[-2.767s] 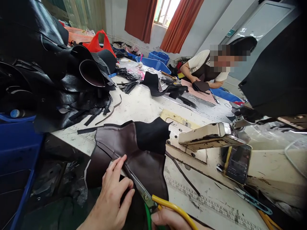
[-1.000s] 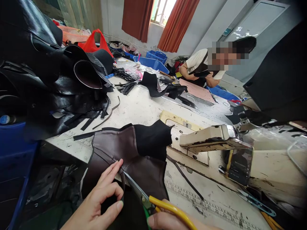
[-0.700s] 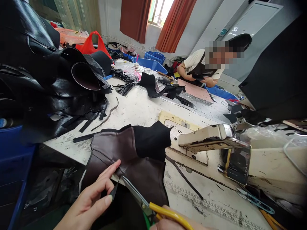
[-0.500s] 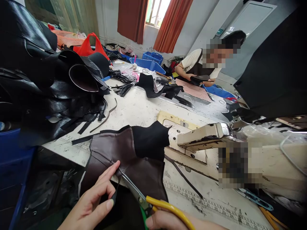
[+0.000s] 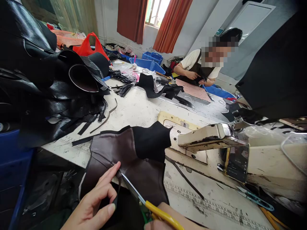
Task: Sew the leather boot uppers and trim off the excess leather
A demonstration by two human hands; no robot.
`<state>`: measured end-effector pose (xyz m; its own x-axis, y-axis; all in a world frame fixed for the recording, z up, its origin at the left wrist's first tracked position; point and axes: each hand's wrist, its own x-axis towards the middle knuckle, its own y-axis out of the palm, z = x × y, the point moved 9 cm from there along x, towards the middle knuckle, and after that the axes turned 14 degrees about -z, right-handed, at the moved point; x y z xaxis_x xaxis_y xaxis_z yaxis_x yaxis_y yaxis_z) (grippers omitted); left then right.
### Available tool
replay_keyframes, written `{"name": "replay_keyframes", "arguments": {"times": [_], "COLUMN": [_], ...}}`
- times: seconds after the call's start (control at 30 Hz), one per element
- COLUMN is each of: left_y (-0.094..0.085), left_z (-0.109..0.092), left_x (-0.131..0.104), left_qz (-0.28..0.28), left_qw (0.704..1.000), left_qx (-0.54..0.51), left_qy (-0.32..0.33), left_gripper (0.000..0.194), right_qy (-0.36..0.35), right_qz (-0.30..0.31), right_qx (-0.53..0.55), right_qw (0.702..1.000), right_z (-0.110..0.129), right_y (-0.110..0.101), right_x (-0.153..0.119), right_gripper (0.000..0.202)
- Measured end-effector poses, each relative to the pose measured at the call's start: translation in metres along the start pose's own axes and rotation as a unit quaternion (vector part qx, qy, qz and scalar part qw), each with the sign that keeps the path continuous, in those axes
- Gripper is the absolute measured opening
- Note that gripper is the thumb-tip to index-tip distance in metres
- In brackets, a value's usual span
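A dark brown leather piece with black lining lies over the table's near edge. At its lower edge my left hand pinches a narrow dark strip between thumb and curled fingers, its index finger stretched onto the leather. My right hand, partly cut off by the bottom of the view, grips scissors with yellow and green handles. Their blade tips touch the leather edge close to my left fingertip, where the strip hangs from the piece.
A sewing machine stands right of the leather, with a phone leaning by it. Stacked black leather pieces fill the left. Teal snips lie at right. Across the table a co-worker handles a dark piece.
The scissors' yellow handle has swung slightly down and left with my right hand. My left hand stays nearly still. The co-worker has turned the dark piece and lowered it.
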<state>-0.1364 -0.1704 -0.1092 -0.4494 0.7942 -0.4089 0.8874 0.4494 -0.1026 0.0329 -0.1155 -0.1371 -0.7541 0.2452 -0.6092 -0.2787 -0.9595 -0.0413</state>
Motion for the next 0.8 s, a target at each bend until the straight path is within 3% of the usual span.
{"name": "replay_keyframes", "arguments": {"times": [0.23, 0.6, 0.8], "left_y": [0.0, -0.001, -0.003], "left_z": [0.0, 0.0, -0.008], "left_x": [0.0, 0.001, -0.003], "left_qz": [0.004, 0.011, -0.026], "left_qw": [1.0, 1.0, 0.99], "left_qx": [-0.021, -0.003, 0.067], "left_qy": [-0.004, 0.021, 0.124], "left_gripper": [0.046, 0.04, 0.027], "right_qy": [-0.01, 0.074, 0.098], "right_qz": [0.003, 0.029, -0.1], "right_qx": [0.011, 0.054, 0.077], "right_qw": [1.0, 0.995, 0.987], "right_z": [0.004, -0.013, -0.017], "right_y": [0.0, 0.003, -0.016], "right_x": [0.002, 0.001, 0.0], "right_gripper": [0.047, 0.041, 0.022]}}
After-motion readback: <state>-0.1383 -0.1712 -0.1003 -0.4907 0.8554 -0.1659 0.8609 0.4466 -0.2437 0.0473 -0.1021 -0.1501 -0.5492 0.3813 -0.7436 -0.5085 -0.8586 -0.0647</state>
